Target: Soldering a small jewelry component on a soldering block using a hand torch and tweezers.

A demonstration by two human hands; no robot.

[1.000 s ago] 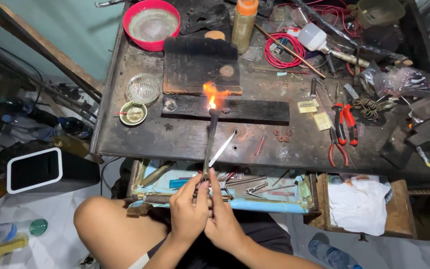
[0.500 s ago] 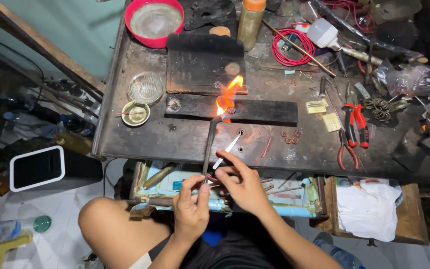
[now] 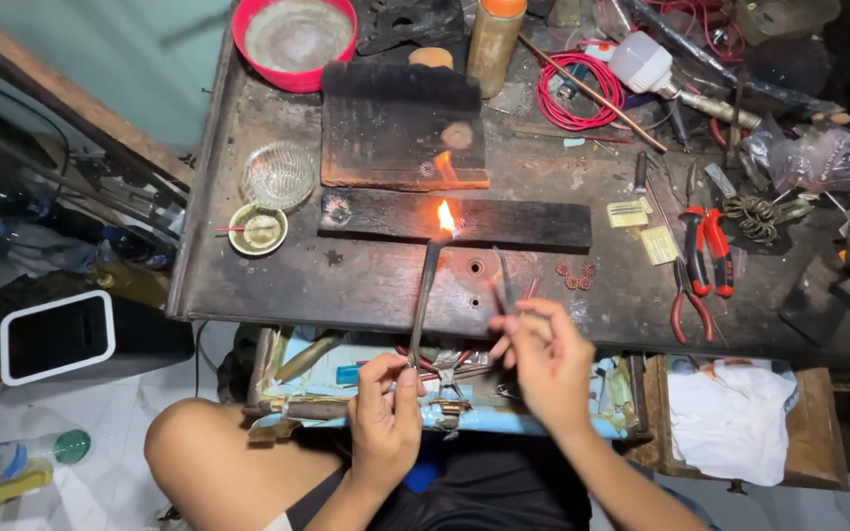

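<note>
My left hand (image 3: 386, 403) grips the handle of a thin metal torch (image 3: 425, 290) whose tip burns with an orange flame (image 3: 447, 216) at the near edge of a long charred block (image 3: 504, 221). My right hand (image 3: 538, 344) pinches slim metal tweezers (image 3: 504, 280), pointing up toward the bench, just right of the torch. A second, wider charred block (image 3: 395, 128) lies behind, with a small glow on its near edge. Several small copper rings (image 3: 575, 275) lie on the bench to the right of the tweezers.
The dark metal bench (image 3: 346, 280) carries a red bowl (image 3: 294, 39), a glass dish (image 3: 277, 175), a small cup (image 3: 257, 229), an orange-capped bottle (image 3: 494, 39), coiled red wire (image 3: 575, 93) and red-handled pliers (image 3: 705, 251). An open drawer of tools (image 3: 346, 369) sits under the edge, a white cloth (image 3: 730, 418) to its right.
My right hand moved away from my left, to the right, carrying the tweezers. The flame shrank and shifted from the wide block toward the long block's near edge.
</note>
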